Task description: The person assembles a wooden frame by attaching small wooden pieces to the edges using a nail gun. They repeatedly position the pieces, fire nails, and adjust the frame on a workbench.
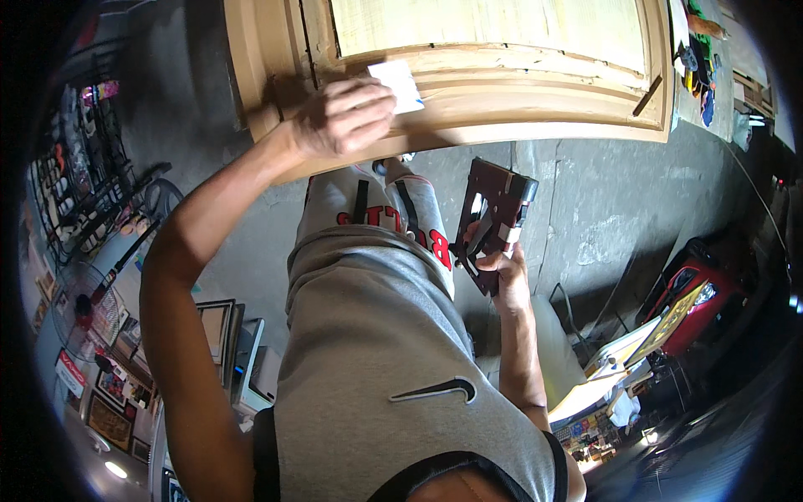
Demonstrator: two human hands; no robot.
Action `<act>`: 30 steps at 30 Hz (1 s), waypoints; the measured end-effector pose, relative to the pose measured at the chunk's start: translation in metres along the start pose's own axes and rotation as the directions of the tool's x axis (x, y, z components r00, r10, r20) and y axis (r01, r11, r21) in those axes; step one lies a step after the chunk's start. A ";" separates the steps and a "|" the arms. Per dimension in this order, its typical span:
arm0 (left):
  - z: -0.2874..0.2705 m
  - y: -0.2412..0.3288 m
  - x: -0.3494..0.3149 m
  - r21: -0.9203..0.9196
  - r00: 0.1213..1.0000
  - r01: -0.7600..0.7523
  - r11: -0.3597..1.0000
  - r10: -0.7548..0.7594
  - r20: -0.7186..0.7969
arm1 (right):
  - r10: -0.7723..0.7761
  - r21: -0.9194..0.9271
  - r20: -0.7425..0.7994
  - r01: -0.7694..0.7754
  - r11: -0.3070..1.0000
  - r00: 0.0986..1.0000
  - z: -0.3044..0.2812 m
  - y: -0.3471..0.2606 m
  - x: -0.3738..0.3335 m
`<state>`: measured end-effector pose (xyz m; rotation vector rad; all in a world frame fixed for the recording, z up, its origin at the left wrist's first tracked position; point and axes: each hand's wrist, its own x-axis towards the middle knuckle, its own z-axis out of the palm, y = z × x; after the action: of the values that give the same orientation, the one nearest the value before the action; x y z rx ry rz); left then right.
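Observation:
My left hand (350,117) is closed on a small white card (398,85) with a bit of blue at its edge. Hand and card are over the near rail of a large wooden frame (535,109), which has a pale panel (502,23) set inside it. Several small dark marks show along the frame's inner edge. Lower down and to the right, my right hand (512,276) grips a dark maroon staple gun (495,197) with shiny metal parts. The staple gun is held upright beside my leg, apart from the frame.
A short brown strip (647,95) lies across the frame's right corner. Tools (701,71) clutter the surface at upper right. A fan (84,308) and picture frames (216,330) stand at left. Below right are a red object (698,297) and a yellowish board (590,391). The floor (577,192) is grey concrete.

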<state>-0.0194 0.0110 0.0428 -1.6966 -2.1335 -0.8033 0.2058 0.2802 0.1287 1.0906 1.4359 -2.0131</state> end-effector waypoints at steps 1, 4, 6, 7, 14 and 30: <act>-0.004 -0.004 -0.007 0.014 1.000 0.010 1.000 -0.010 -0.001 | -0.038 -0.028 0.017 0.038 0.999 0.999 0.006 -0.001 0.002; -0.004 -0.015 -0.023 -0.014 0.999 0.028 1.000 -0.028 0.042 | -0.061 -0.054 0.042 0.064 0.996 0.997 0.023 -0.005 0.007; 0.000 -0.019 -0.030 -0.060 0.997 0.059 0.996 -0.056 0.049 | -0.045 -0.026 0.017 0.046 0.999 0.999 0.033 -0.007 0.009; 0.002 -0.021 -0.032 -0.089 0.997 0.076 0.993 -0.073 0.040 | -0.071 -0.039 0.026 0.072 0.997 0.997 0.038 -0.008 0.009; 0.007 -0.029 -0.040 -0.120 0.978 0.200 0.973 -0.190 0.089 | -0.083 0.025 0.057 0.081 0.996 0.995 0.068 -0.015 0.017; 0.010 -0.044 -0.036 -0.172 0.823 0.542 0.822 -0.561 -0.088 | -0.134 -0.316 0.090 0.156 0.936 0.987 0.125 -0.054 0.044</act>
<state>-0.0511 -0.0183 0.0046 -1.0182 -2.5521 -1.2063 0.0970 0.1883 0.1438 0.7898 1.7776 -1.8028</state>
